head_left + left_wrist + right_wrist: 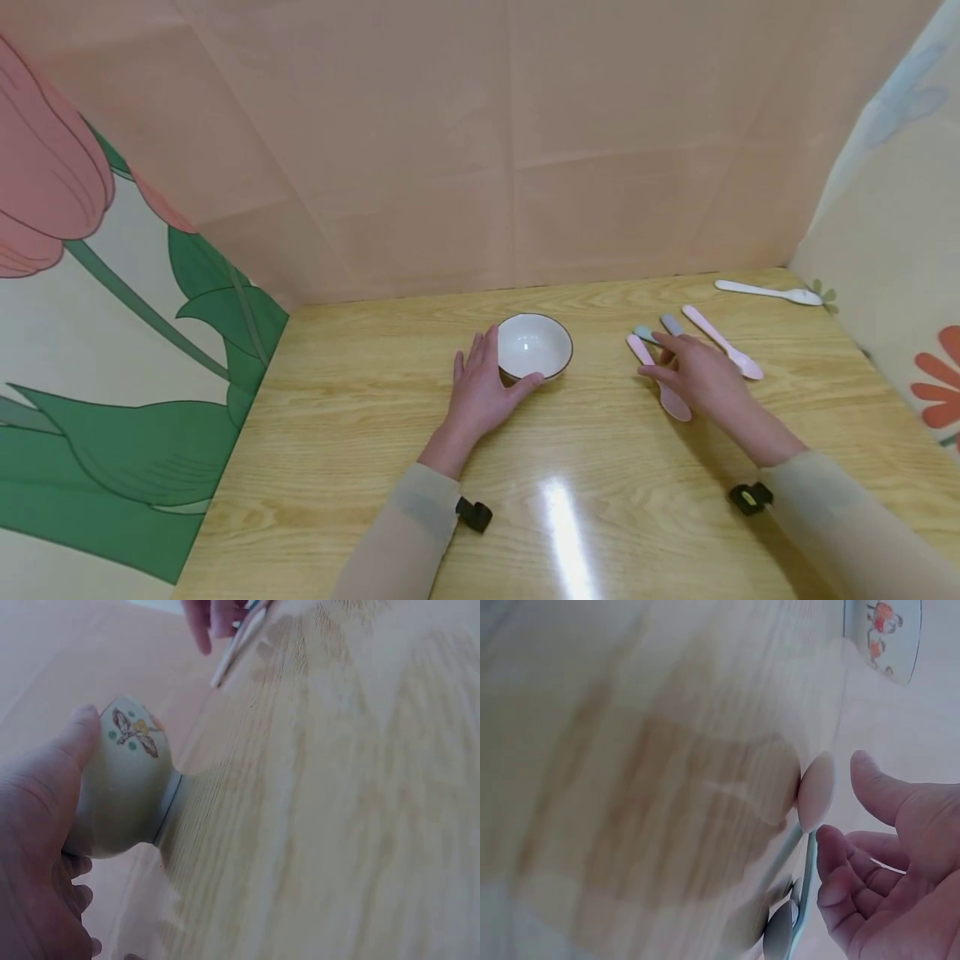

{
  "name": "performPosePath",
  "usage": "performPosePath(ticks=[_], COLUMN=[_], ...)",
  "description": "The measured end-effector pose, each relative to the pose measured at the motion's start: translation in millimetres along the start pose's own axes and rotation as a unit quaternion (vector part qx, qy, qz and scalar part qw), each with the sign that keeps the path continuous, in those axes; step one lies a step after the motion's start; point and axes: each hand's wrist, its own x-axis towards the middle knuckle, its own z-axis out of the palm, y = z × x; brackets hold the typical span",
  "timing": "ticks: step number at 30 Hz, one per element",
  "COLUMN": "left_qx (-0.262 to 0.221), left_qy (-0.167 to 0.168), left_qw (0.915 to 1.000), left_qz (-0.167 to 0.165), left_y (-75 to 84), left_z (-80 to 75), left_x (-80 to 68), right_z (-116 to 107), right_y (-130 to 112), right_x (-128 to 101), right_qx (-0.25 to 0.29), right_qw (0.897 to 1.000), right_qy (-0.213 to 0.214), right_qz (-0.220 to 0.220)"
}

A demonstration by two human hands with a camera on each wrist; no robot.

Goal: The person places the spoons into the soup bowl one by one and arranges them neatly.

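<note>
Fingers of left hand (pixel 477 392) cupping white bowl (pixel 536 345); right hand (pixel 693 372) relaxed, fingertips touching pastel spoons (pixel 658 358).

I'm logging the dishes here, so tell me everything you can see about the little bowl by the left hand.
The bowl is small and round, glossy white inside with a dark rim, and looks ceramic. Its pale outside carries a painted bird-like motif with green dots above a narrow foot. It stands upright and looks empty on the wooden table, left of the spoons. The left hand grips its near side, thumb against one wall and fingers round the other.
</note>
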Motion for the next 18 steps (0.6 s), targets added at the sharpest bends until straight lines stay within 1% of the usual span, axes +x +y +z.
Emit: performPosePath(ticks=[6, 14, 18], left_qx=[-0.001, -0.001, -0.003], left_qy=[0.000, -0.005, -0.003], left_qw=[1.0000, 1.0000, 1.0000], left_qz=[0.001, -0.003, -0.001], left_y=[0.4, 1.3, 1.7], left_z=[0.1, -0.5, -1.0], left_x=[0.3, -0.6, -0.9], right_z=[1.2, 0.6, 0.4], right_y=[-0.5, 0.2, 0.1], right_x=[2.8, 5.2, 5.6], right_qx=[0.004, 0.003, -0.001], right_qw=[1.000, 0.999, 0.999], right_qy=[-0.012, -0.042, -0.048], right_qz=[0.006, 0.017, 0.018])
